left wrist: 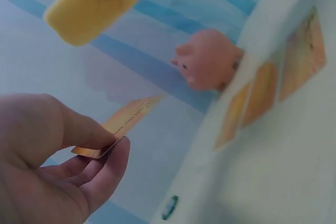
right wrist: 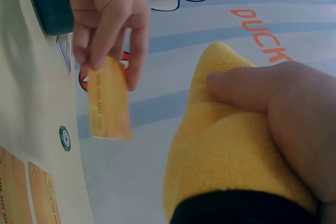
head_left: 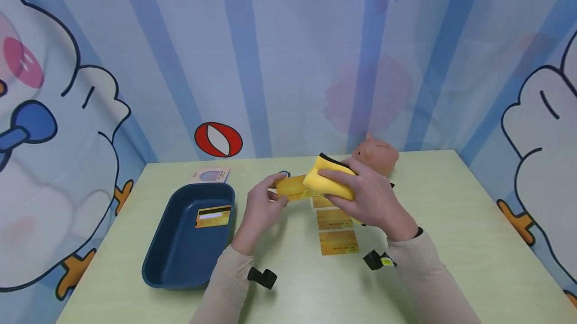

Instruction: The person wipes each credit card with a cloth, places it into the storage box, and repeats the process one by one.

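My left hand [head_left: 266, 201] pinches a gold bank card [head_left: 290, 189] by one end, lifted above the table. In the left wrist view the thumb lies on top of the card [left wrist: 123, 124] and fingers are beneath it. A folded yellow cloth [head_left: 331, 179] with a black edge is gripped in my right hand [head_left: 369, 196]. From the right wrist view, the cloth [right wrist: 226, 140] and the card [right wrist: 109, 100] are apart. Below the hands, several gold cards [head_left: 339, 243] lie in a column on the table, the farther ones partly hidden.
A blue tray [head_left: 155, 254] stands at the left with a gold card [head_left: 213, 217], stripe side up, inside. Behind it lies a pale printed card [head_left: 212, 175]. A pink piggy bank [head_left: 376, 156] sits at the back right. A small round chip [right wrist: 64, 138] lies near the table's back edge.
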A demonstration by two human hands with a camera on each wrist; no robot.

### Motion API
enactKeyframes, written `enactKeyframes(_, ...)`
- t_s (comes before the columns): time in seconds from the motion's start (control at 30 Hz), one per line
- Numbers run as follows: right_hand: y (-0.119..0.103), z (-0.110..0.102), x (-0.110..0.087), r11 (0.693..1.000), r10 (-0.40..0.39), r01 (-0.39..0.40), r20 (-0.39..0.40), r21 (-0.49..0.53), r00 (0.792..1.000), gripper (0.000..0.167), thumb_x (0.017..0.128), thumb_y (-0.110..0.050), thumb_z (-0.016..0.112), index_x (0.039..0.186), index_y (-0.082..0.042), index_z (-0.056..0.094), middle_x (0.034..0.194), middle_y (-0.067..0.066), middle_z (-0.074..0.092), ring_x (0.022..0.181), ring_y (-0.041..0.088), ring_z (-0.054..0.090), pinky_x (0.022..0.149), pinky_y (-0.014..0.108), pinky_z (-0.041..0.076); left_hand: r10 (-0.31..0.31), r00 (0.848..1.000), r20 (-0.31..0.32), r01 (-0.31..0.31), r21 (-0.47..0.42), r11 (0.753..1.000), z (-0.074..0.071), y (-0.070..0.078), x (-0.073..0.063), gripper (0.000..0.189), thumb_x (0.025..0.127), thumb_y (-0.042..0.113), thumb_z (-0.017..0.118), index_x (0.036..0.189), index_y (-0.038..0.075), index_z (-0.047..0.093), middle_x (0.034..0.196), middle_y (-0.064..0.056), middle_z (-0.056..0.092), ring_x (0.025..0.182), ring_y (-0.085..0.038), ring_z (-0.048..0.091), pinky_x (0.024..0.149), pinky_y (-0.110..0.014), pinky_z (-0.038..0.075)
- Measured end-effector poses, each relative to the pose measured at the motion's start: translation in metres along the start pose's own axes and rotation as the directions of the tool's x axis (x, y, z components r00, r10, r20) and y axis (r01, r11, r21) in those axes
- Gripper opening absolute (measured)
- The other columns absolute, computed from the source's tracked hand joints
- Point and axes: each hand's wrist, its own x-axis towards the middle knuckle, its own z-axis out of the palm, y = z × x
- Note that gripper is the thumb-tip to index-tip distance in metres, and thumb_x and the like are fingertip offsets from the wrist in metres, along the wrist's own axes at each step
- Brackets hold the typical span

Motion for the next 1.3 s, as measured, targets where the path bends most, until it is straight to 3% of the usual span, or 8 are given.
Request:
enactKeyframes(0.23, -0.006, 0.007, 0.001, 0.998, -0.047, 0.049, -0.053, 0.043, 0.997, 0.052, 0.085, -0.029, 0.088, 0.135, -0.026, 0.072, 0.121, 0.012, 0.065, 0.089, 0.023, 0.065, 0.065, 0.037, 0.057, 0.042, 0.995, 0.095, -0.032, -0.105, 0.994, -0.011, 0.020, -0.007, 0.052, 0.096, 0.003, 0.071, 0.146, 0.015, 0.063, 0.127, -0.012, 0.064, 0.087, -0.020, 0.070, 0.074, -0.028, 0.062)
enactKeyframes(0.4, -0.013, 0.013, 0.003, 0.992, -0.101, 0.106, -0.074, 0.070, 0.992, 0.057, 0.084, -0.029, 0.090, 0.137, -0.027, 0.069, 0.124, 0.014, 0.064, 0.098, 0.026, 0.067, 0.073, 0.041, 0.061, 0.096, 0.983, 0.158, -0.066, -0.183, 0.981, -0.014, 0.028, -0.010, 0.050, 0.097, 0.004, 0.072, 0.145, 0.013, 0.062, 0.129, -0.011, 0.066, 0.091, -0.021, 0.072, 0.082, -0.031, 0.063)
enactKeyframes(0.57, -0.019, 0.016, 0.003, 0.987, -0.130, 0.138, -0.099, 0.080, 0.987, 0.056, 0.085, -0.028, 0.089, 0.137, -0.027, 0.069, 0.125, 0.015, 0.064, 0.099, 0.027, 0.066, 0.072, 0.042, 0.061, 0.130, 0.969, 0.211, -0.077, -0.243, 0.967, -0.013, 0.034, -0.012, 0.053, 0.096, -0.001, 0.072, 0.146, 0.012, 0.060, 0.135, -0.009, 0.067, 0.098, -0.023, 0.072, 0.087, -0.033, 0.063)
enactKeyframes(0.7, -0.024, 0.019, 0.003, 0.986, -0.140, 0.147, -0.084, 0.077, 0.987, 0.055, 0.086, -0.030, 0.087, 0.138, -0.028, 0.069, 0.126, 0.015, 0.064, 0.099, 0.026, 0.065, 0.072, 0.041, 0.060, 0.156, 0.956, 0.247, -0.085, -0.276, 0.957, -0.013, 0.035, -0.016, 0.054, 0.096, -0.007, 0.069, 0.146, 0.009, 0.060, 0.130, -0.012, 0.069, 0.104, -0.025, 0.070, 0.088, -0.035, 0.063)
enactKeyframes(0.83, -0.025, 0.021, 0.004, 0.987, -0.138, 0.144, -0.073, 0.074, 0.988, 0.056, 0.087, -0.031, 0.087, 0.139, -0.029, 0.068, 0.127, 0.014, 0.063, 0.099, 0.025, 0.064, 0.071, 0.041, 0.060, 0.203, 0.941, 0.271, -0.114, -0.310, 0.944, -0.013, 0.034, -0.017, 0.046, 0.097, -0.006, 0.069, 0.140, 0.006, 0.063, 0.123, -0.015, 0.069, 0.103, -0.026, 0.069, 0.089, -0.035, 0.062)
enactKeyframes(0.93, -0.025, 0.022, 0.004, 0.986, -0.141, 0.147, -0.074, 0.075, 0.987, 0.056, 0.087, -0.029, 0.087, 0.140, -0.029, 0.068, 0.127, 0.014, 0.063, 0.099, 0.025, 0.064, 0.071, 0.041, 0.060, 0.212, 0.933, 0.291, -0.101, -0.354, 0.930, -0.013, 0.034, -0.017, 0.045, 0.096, -0.006, 0.070, 0.139, 0.006, 0.062, 0.125, -0.016, 0.067, 0.105, -0.027, 0.069, 0.090, -0.037, 0.063)
enactKeyframes(1.1, -0.026, 0.025, 0.004, 0.983, -0.156, 0.162, -0.072, 0.085, 0.985, 0.057, 0.086, -0.026, 0.087, 0.140, -0.029, 0.067, 0.126, 0.014, 0.063, 0.100, 0.026, 0.064, 0.073, 0.041, 0.061, 0.208, 0.928, 0.308, -0.063, -0.422, 0.904, -0.014, 0.036, -0.019, 0.051, 0.095, -0.008, 0.071, 0.143, 0.005, 0.059, 0.133, -0.016, 0.060, 0.118, -0.031, 0.065, 0.095, -0.038, 0.061)
enactKeyframes(1.3, -0.027, 0.027, 0.004, 0.981, -0.173, 0.178, -0.072, 0.071, 0.982, 0.058, 0.086, -0.025, 0.087, 0.140, -0.028, 0.066, 0.126, 0.015, 0.063, 0.101, 0.027, 0.065, 0.074, 0.042, 0.062, 0.244, 0.922, 0.300, -0.080, -0.471, 0.879, -0.017, 0.037, -0.018, 0.067, 0.092, -0.012, 0.071, 0.153, 0.005, 0.050, 0.139, -0.020, 0.055, 0.123, -0.033, 0.062, 0.097, -0.037, 0.060)
